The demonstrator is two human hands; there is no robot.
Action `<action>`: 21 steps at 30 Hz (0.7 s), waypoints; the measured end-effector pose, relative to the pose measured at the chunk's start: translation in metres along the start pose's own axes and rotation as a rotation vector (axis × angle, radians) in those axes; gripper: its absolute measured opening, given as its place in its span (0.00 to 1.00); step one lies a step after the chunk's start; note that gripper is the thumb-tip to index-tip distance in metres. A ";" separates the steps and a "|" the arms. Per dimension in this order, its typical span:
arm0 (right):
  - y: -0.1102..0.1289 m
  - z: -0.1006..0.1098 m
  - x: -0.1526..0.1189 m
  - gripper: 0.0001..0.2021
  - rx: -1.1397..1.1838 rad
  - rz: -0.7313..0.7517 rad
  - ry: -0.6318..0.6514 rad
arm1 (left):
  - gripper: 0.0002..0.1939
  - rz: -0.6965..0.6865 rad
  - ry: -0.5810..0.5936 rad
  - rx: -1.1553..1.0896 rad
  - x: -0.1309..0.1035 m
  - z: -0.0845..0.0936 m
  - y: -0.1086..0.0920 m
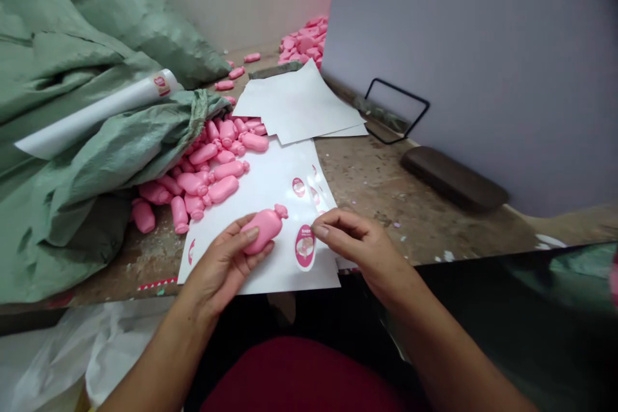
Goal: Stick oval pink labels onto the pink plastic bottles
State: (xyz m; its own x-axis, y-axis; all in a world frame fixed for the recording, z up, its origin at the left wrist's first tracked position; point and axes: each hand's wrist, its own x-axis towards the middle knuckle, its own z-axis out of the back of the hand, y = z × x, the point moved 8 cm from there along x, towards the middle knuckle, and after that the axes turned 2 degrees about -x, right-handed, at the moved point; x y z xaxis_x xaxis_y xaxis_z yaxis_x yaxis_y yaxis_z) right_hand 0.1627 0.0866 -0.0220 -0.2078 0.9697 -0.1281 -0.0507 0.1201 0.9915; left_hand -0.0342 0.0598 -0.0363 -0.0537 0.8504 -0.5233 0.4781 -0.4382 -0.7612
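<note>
My left hand (226,265) grips a pink plastic bottle (264,230), its knobbed end pointing up and right. Thumb and forefinger of my right hand (360,241) are pinched together on the edge of an oval red-and-white label (305,248). That label stands over the white sheet (261,275); whether any part of it still touches the sheet cannot be made out. Other oval labels (298,187) lie on the sheet farther up. Many pink bottles (223,189) are heaped at the sheet's left side, by the mouth of a green sack (159,135).
White papers (299,103) lie behind the label sheet. A rolled sheet (96,116) rests on the green sack. At the right are a black wire frame (420,117) and a dark oblong case (451,177). More pink pieces (305,44) are piled at the back. The table's front edge runs below my hands.
</note>
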 end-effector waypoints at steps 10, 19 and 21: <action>0.006 -0.027 -0.008 0.10 0.069 0.001 0.106 | 0.20 0.143 0.249 -0.140 -0.024 -0.028 0.028; -0.001 -0.021 -0.007 0.12 -0.063 -0.040 0.020 | 0.22 0.119 0.203 -0.186 -0.024 -0.029 0.030; -0.002 -0.024 -0.007 0.13 -0.097 -0.043 0.025 | 0.25 0.115 0.199 -0.201 -0.025 -0.030 0.028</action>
State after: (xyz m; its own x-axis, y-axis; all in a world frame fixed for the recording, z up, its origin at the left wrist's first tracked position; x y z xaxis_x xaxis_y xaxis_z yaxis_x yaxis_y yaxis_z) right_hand 0.1409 0.0748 -0.0235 -0.2280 0.9583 -0.1722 -0.1543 0.1391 0.9782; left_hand 0.0072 0.0352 -0.0332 0.1742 0.8475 -0.5014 0.6357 -0.4857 -0.6001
